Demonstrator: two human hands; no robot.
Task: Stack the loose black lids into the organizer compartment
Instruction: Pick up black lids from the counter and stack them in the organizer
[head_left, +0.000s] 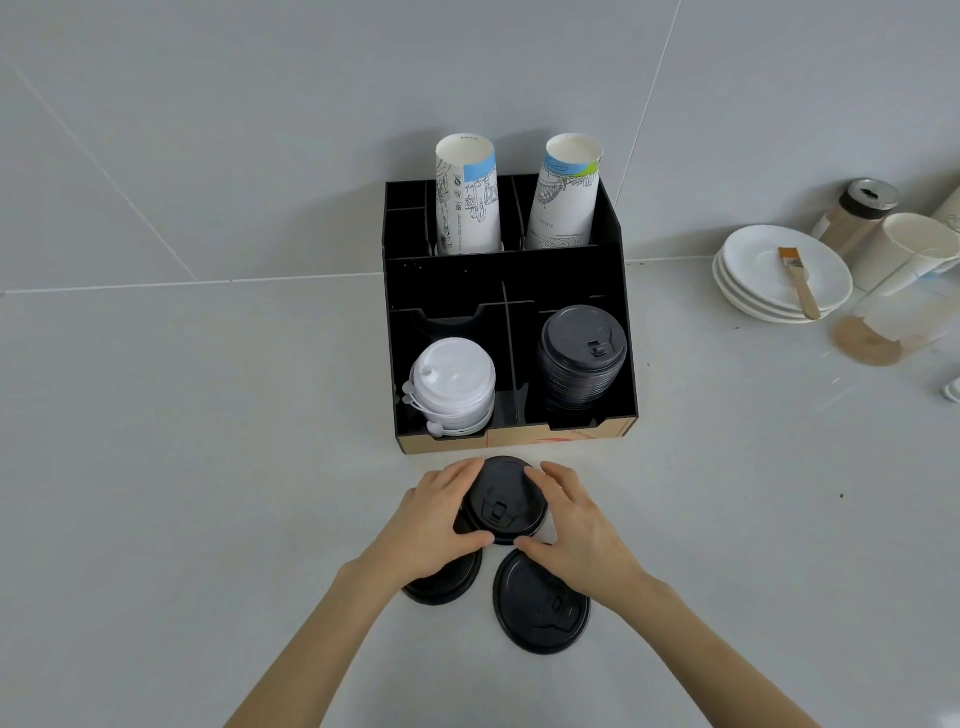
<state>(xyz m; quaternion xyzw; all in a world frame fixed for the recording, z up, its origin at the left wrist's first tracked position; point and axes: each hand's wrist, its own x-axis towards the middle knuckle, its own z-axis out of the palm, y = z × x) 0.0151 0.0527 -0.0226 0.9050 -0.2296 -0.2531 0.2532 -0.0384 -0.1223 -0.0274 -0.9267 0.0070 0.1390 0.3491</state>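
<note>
Black lid (503, 501), both hands' fingers (540, 475) clasping rim

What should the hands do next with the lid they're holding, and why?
Probably lift the held lid and carry it up to the black stack in the organizer's front right compartment. Both the left hand and right hand already grip its rim, and two loose lids still wait on the counter.

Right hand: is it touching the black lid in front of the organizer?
Touching. The head view shows the right hand with fingers and thumb pressed against the black lid's rim.
</note>
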